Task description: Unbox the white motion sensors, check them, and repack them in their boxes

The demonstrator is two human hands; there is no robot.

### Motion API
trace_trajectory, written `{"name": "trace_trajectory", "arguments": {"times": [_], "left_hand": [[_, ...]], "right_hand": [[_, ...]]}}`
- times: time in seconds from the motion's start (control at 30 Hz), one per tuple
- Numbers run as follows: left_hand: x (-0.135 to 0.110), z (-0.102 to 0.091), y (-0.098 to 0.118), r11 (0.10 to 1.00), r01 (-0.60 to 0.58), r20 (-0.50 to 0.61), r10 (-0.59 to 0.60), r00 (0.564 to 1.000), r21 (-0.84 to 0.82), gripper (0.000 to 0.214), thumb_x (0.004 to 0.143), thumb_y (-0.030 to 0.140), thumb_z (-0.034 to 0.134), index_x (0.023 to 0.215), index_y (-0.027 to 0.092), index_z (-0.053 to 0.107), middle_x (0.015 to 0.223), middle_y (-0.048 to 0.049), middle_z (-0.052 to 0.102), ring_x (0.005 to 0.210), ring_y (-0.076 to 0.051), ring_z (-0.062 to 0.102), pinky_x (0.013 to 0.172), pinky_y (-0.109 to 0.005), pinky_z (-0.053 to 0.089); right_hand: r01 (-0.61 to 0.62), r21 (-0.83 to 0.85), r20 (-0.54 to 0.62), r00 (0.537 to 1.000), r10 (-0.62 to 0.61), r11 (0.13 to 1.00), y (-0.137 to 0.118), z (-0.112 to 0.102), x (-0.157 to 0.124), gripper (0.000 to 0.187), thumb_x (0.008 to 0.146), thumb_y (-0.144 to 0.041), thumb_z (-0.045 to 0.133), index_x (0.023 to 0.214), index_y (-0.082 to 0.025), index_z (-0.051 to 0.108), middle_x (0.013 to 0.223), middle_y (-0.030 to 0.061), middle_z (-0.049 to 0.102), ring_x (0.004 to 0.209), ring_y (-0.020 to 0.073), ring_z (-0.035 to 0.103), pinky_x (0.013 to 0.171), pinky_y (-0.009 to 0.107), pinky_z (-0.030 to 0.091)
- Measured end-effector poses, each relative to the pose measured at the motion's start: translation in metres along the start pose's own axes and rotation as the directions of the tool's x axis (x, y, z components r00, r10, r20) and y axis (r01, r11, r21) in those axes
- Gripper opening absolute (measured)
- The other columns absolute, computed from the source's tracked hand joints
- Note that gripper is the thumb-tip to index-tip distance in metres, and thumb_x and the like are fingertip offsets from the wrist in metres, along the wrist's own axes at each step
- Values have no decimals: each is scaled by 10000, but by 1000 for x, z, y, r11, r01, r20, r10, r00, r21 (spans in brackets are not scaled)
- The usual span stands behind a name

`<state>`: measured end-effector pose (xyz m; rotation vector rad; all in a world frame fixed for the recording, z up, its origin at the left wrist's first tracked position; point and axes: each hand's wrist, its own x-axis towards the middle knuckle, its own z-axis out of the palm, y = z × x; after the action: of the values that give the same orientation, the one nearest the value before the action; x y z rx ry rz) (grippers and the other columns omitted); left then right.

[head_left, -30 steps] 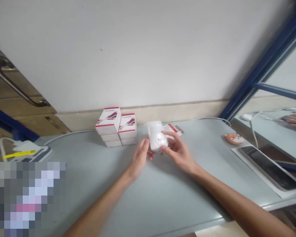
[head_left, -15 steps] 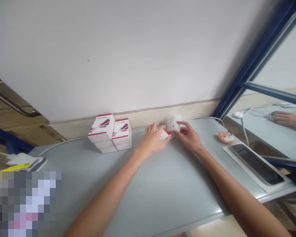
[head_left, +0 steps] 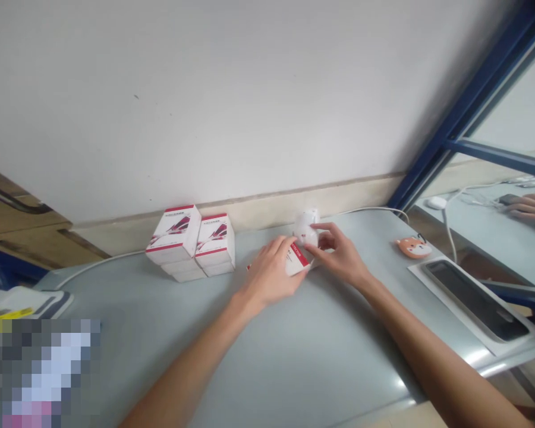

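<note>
Far left of the left hand, a white cable is running along the back of the grey surface, and two stacks of white cartons with red trim are standing nearer that hand, apart from it. The left hand is lying partly open over a small white carton with a red edge, its fingers appearing to hold the carton tilted on the surface. The right hand is curling its thumb and fingers around a rounded white plastic device, keeping it just beyond the carton, between both hands. The step in hand appears to be two-handed handling of these two items. Right of the right hand, an orange fox-shaped ornament and a dark flat slab on a white sheet are lying on the surface.
</note>
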<state>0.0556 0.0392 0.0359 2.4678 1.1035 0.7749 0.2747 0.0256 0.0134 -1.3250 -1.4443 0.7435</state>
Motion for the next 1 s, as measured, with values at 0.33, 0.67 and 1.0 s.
{"name": "trace_trajectory", "arguments": {"times": [0.33,0.67,1.0], "left_hand": [[-26,-9,-8,977,-183,-201,159,967,-110,574,946,350,709,1467,281,480,1438,-135,577,1301,-297,631,1099,-478,538],[-31,-2,-19,967,-254,-242,238,941,-35,581,964,338,682,1495,321,445,1456,-147,522,1293,-310,632,1065,-517,560],[-32,-1,3,924,-221,-249,145,957,-312,652,920,355,763,1483,330,434,1447,-137,515,1324,-312,588,1110,-534,523]], "right_hand": [[-30,242,32,999,23,970,-23,1,-13,608,772,-473,918,1228,-251,582,950,41,751,754,199,692,631,339,585],[-203,404,246,963,108,892,-36,-3,-12,607,795,-431,911,1217,-252,513,950,40,767,754,189,728,618,314,602],[-7,356,192,979,-65,935,-39,-11,-23,569,776,-356,940,1176,-283,542,1117,55,717,832,203,717,676,379,644]]}}
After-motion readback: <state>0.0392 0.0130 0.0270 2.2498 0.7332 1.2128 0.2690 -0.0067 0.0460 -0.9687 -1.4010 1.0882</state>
